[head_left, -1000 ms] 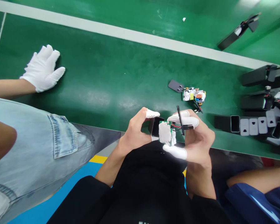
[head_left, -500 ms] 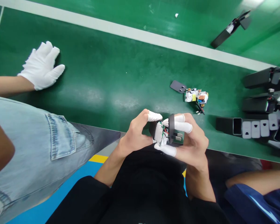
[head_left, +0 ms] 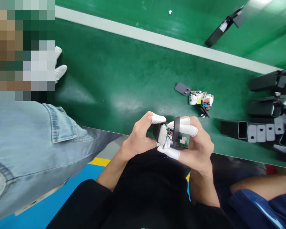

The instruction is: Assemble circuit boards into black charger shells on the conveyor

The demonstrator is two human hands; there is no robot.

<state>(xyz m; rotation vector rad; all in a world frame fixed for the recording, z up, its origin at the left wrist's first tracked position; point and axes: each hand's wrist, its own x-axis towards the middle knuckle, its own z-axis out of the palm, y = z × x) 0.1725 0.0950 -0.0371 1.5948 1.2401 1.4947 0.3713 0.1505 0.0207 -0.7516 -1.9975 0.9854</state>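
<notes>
Plate [head_left: 176, 133] has swung nearer board [head_left: 163, 135] — left hand [head_left: 138, 135] grips case [head_left: 156, 129], right hand [head_left: 202, 142] pinches board, seemingly for alignment.

On the glossy green table [head_left: 105, 70] with its white stripe [head_left: 143, 34], I saw a component-crowded circuit board [head_left: 200, 99] beside a flat dark-grey plate [head_left: 181, 88], and black box-shaped cases [head_left: 230, 128] near pale-grey rectangular plates [head_left: 261, 132].
</notes>
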